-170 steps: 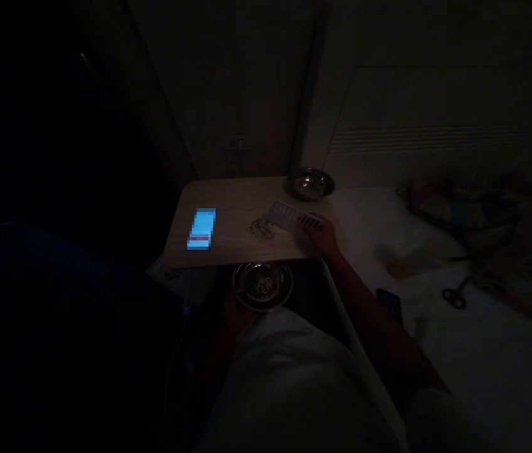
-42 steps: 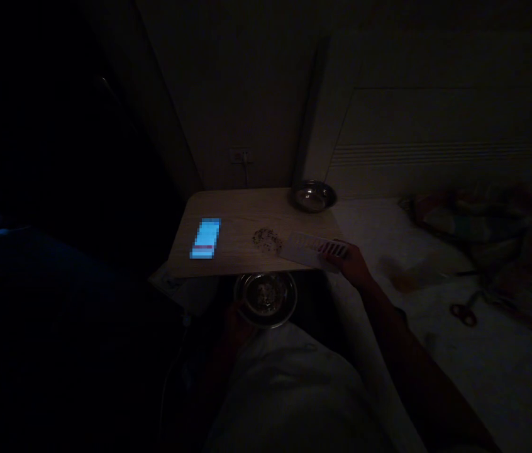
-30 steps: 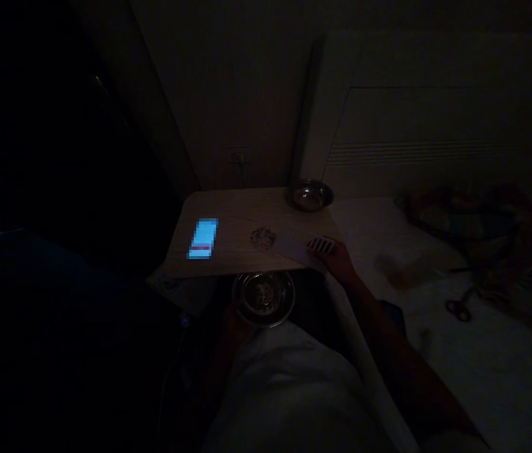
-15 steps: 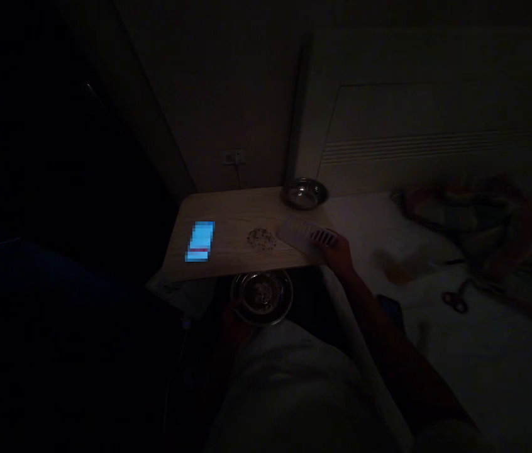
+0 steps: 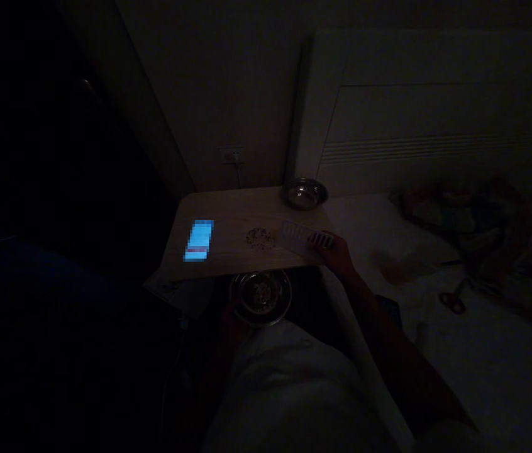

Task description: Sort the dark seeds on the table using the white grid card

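My right hand (image 5: 336, 253) is closed around the near right end of a white slotted plastic tray (image 5: 297, 238), which is tilted over the right side of the small wooden table (image 5: 228, 207). Just left of the tray lies a loose patch of small dark and pale bits (image 5: 260, 238). Below the table's front edge, my left hand (image 5: 235, 321) grips the left rim of a round metal bowl (image 5: 286, 305); small pale pieces (image 5: 262, 293) show inside it. The left fingers are mostly lost in the dark.
A second metal bowl (image 5: 306, 194) stands at the table's back right corner. A lit phone (image 5: 199, 240) lies on the left. On the white bed at right are scissors (image 5: 453, 302), a dark phone (image 5: 390, 311) and crumpled cloth (image 5: 464, 214). A socket (image 5: 231, 156) sits on the wall.
My right hand and the slotted tray have shifted very slightly left, and the view has moved a little. My left hand keeps hold of the bowl, and the bits on the table look unchanged.
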A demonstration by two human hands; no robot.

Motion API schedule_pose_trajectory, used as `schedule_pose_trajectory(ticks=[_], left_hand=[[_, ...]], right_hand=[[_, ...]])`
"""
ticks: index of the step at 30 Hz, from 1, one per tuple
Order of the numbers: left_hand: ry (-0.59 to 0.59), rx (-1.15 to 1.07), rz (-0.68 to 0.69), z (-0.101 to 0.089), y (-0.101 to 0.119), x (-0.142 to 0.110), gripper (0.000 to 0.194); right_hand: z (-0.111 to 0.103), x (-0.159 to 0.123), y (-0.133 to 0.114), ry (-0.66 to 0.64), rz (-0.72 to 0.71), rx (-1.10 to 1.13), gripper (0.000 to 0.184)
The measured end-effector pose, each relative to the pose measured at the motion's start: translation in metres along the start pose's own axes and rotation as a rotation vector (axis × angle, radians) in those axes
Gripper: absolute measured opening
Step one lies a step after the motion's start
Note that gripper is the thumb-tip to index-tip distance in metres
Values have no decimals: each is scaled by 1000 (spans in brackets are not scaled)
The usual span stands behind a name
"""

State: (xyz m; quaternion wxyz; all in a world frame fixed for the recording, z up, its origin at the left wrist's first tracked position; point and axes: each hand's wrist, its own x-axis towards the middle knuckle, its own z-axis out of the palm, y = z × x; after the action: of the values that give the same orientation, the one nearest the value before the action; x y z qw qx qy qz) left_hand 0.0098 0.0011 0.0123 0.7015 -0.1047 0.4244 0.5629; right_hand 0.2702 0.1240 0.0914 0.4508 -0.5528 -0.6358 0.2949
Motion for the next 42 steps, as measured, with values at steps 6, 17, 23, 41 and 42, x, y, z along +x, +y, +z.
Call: schedule_pose_trajectory(ticks=[6, 17, 23, 41, 42], left_hand=[[-14, -21, -35, -1, 0, 3, 31], [-20, -20, -50, 2, 1, 0, 33], [-1, -9, -27, -1, 0, 1, 34], [-33, -37, -24, 0, 0, 0, 25], [-27, -41, -24, -1, 0, 1, 26]], right_hand=[[-2, -3, -3, -46, 24, 52, 26], [2, -5, -2, -93, 55, 90, 26], [-1, -6, -7, -130, 71, 132, 28], [-1, -6, -6, -146, 89, 142, 29], [-1, -5, -7, -138, 87, 144, 29]])
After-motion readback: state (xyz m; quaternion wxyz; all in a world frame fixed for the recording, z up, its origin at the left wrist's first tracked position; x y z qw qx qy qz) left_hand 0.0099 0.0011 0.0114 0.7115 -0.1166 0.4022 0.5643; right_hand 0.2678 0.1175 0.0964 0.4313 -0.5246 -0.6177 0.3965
